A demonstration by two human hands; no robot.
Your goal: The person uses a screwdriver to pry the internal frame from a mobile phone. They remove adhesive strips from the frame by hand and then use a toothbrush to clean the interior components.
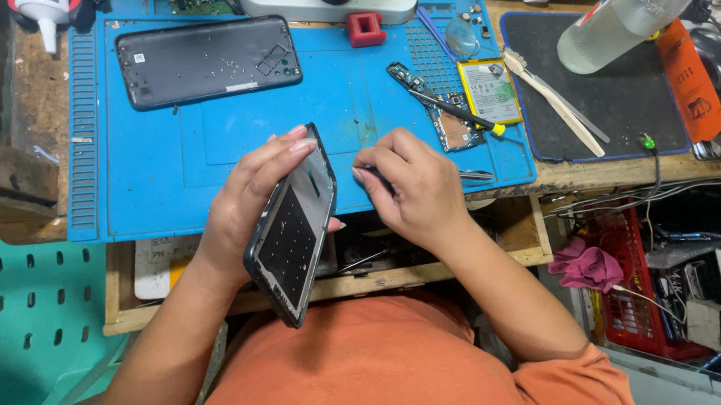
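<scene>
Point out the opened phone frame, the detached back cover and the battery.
Phone frame (291,237), head view, middle of its inner face.
Back cover (207,61), head view, centre of panel.
Battery (490,90), head view, middle of label.

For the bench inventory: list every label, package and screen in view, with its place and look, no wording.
Phone frame: held tilted in left hand, dark and rectangular.
Battery: right on blue mat, white-green label, yellow edge.
Clear bottle: top right, lying, red-white label.
Orange package: far right, oblong.
</scene>
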